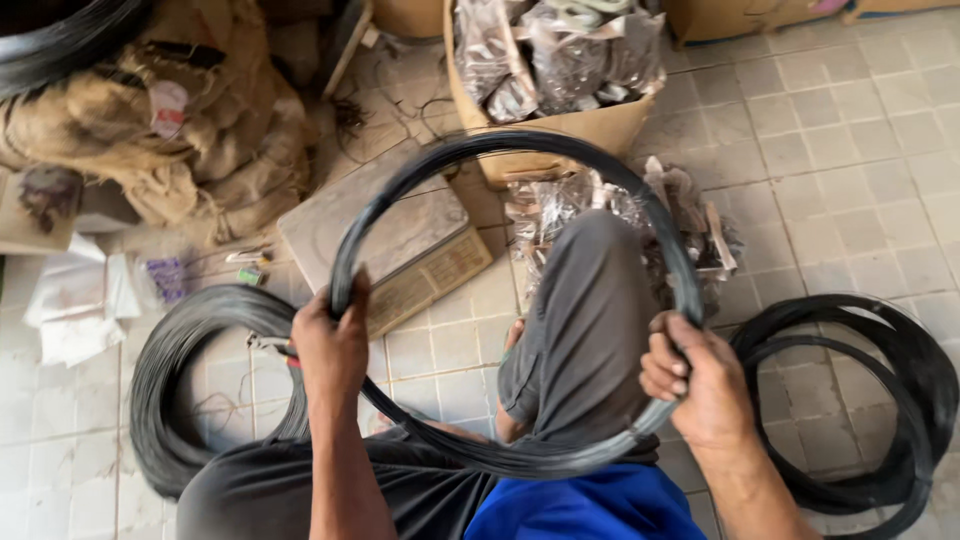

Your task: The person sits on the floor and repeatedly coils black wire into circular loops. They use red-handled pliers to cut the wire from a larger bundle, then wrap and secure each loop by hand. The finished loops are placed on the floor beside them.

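Observation:
I hold a round coil of dark wire (500, 145) upright in front of me, above my bent knee in grey trousers (590, 320). My left hand (330, 345) grips the coil's left side. On the lower right side my right hand (700, 385) is closed around the bundled strands. The coil's lowest part rests near my lap.
A thick coil of dark wire (175, 380) lies on the tiled floor at left, another thinner coil (900, 400) at right. A cardboard box (600, 125) of plastic bags stands ahead, a flat scale (400, 240) beside it, and burlap sacks (200, 120) at upper left.

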